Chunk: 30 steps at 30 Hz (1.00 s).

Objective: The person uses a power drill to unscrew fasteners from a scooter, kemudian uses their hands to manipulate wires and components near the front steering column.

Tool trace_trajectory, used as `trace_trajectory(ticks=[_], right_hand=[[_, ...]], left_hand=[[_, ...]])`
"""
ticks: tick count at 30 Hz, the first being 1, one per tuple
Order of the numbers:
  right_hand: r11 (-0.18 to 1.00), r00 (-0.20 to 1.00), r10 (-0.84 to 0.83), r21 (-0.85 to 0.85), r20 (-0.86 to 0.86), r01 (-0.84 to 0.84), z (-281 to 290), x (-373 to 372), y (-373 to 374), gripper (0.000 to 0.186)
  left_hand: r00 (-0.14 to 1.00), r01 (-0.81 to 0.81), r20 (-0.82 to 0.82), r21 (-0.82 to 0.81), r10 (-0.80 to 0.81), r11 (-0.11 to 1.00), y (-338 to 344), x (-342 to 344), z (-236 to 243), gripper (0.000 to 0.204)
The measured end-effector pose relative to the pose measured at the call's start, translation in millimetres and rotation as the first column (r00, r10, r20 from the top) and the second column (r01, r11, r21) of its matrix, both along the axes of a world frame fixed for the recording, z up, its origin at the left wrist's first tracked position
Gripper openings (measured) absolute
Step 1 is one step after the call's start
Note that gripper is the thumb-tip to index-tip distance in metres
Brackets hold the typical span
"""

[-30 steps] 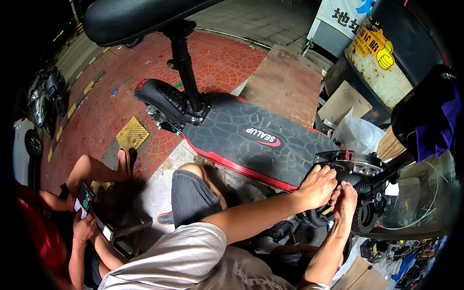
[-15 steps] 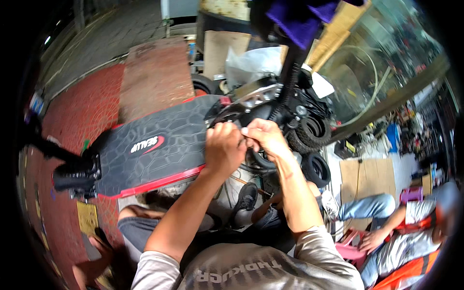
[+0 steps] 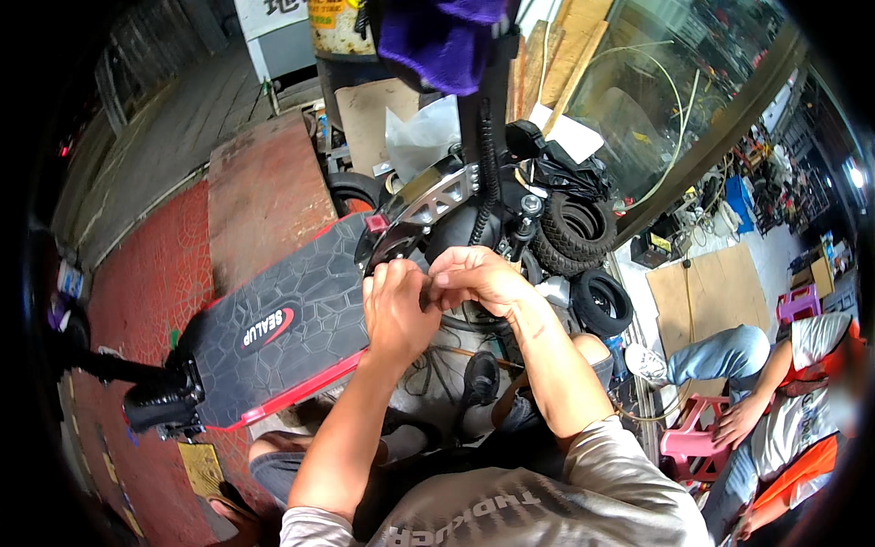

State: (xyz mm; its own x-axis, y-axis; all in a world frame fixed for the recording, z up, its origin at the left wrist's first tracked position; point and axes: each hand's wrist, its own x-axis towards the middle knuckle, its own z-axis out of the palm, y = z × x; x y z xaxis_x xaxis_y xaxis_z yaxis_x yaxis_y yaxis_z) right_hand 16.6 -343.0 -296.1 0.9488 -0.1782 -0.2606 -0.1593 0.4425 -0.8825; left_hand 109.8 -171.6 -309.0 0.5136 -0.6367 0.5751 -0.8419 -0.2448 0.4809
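A black scooter deck [image 3: 301,310] with red edging runs from lower left toward the middle. At its front end are a perforated metal bracket [image 3: 433,201], a black stem [image 3: 471,128] with ribbed cable sleeve, and a purple cloth [image 3: 437,50] higher up. My left hand [image 3: 396,305] is closed at the deck's front end, just below the bracket. My right hand [image 3: 474,283] meets it there, thumb and forefinger pinched. What the fingertips of both hands hold is too small and hidden to make out.
Stacked tires [image 3: 570,232] lie right of the scooter, with cardboard [image 3: 711,292] beyond. A seated person [image 3: 811,401] is at the lower right by a pink stool [image 3: 684,447]. A reddish board [image 3: 260,201], a rusty drum [image 3: 337,27] and leaning planks [image 3: 570,73] are behind.
The view has swung right, so the scooter sits farther left and the seated person at right has come into view. My hands stay together at the deck's front end, fingers shifting slightly.
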Motion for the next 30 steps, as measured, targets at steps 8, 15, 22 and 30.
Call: trace_trajectory(ticks=[8, 15, 22, 30], right_hand=[[0.98, 0.991, -0.01, -0.197, -0.133, -0.017, 6.4, 20.5, -2.8, 0.028], [0.985, 0.999, 0.04, 0.169, 0.011, -0.042, 4.5, -4.3, -6.2, 0.026], [0.988, 0.995, 0.094, -0.119, -0.024, -0.096, 2.2, 4.3, -7.6, 0.018], [0.97, 0.986, -0.109, -0.231, -0.126, 0.078, 11.4, 14.9, 5.7, 0.026]], left_hand=[[1.0, 0.015, 0.009, 0.072, -0.015, 0.997, 4.2, 2.1, 4.9, 0.028], [0.993, 0.112, -0.03, 0.061, -0.11, 0.992, 11.5, 4.5, 10.8, 0.03], [0.994, 0.111, -0.028, 0.051, -0.109, 0.993, 13.0, 6.6, 5.6, 0.03], [0.995, 0.102, -0.014, 0.015, -0.102, 0.995, 10.4, 5.7, -0.1, 0.023]])
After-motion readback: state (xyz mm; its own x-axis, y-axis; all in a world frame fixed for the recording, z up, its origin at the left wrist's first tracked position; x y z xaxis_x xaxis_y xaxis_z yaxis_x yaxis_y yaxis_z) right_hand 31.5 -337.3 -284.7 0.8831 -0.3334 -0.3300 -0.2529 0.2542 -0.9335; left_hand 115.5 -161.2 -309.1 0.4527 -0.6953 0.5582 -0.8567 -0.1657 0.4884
